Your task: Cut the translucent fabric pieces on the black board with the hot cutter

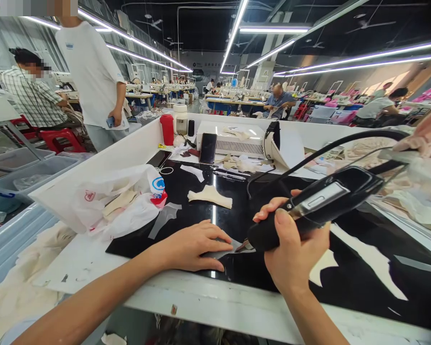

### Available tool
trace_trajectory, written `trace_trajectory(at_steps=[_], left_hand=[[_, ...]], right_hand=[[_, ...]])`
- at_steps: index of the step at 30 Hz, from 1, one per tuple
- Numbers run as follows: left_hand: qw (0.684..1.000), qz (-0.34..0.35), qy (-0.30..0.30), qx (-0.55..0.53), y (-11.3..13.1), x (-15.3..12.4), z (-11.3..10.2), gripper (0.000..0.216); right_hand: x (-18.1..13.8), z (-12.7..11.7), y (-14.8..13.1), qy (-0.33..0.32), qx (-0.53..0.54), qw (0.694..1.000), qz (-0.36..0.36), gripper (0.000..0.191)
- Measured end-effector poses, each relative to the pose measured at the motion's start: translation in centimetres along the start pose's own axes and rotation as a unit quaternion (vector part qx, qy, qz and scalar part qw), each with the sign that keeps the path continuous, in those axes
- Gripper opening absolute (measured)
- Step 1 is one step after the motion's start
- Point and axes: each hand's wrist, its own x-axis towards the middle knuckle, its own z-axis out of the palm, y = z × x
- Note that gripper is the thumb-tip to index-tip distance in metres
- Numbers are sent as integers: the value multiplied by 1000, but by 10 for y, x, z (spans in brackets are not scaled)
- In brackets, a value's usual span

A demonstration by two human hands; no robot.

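My right hand (296,244) is closed around a black corded hand tool (319,201), its tip lowered to the glossy black work surface (348,258). My left hand (196,245) lies flat with fingers stretched out, pressing a thin translucent piece of fabric (227,249) onto that surface right beside the tool's tip. A cream fabric piece (211,195) lies a little farther back on the black surface. Another translucent cut piece (164,218) rests to the left.
A white plastic bag (120,201) with cream fabric sits at the left. Behind stand a red cup (167,129), a phone (208,148) leaning on a white machine (233,139), and scraps. The tool's black cable (330,148) arcs rightward. People work and stand at other tables.
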Motion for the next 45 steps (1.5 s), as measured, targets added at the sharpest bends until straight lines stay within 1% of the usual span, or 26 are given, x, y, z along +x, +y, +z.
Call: trace_trajectory(at_steps=[6, 14, 20, 28, 35, 37, 41, 45], left_hand=[[1000, 10, 6, 10, 0, 0, 0, 45], [1000, 21, 11, 20, -2, 0, 1, 46], [1000, 16, 13, 16, -2, -1, 1, 43], [1000, 10, 15, 13, -3, 0, 3, 42], [1000, 8, 15, 5, -3, 0, 2, 41], [1000, 6, 13, 3, -4, 0, 2, 41], [1000, 12, 12, 2, -4, 0, 3, 40], [1000, 10, 12, -2, -3, 0, 3, 41]], right_hand=[[0, 0, 1, -7, 1, 1000, 1, 40], [-1, -1, 1, -16, -25, 1000, 0, 38], [7, -7, 0, 22, -31, 999, -33, 41], [7, -11, 2, 15, -27, 999, -34, 40], [7, -9, 1, 12, -44, 999, -12, 39], [9, -10, 0, 14, -42, 999, -16, 39], [15, -16, 0, 40, -33, 998, -41, 40], [18, -22, 0, 45, -33, 997, -49, 39]])
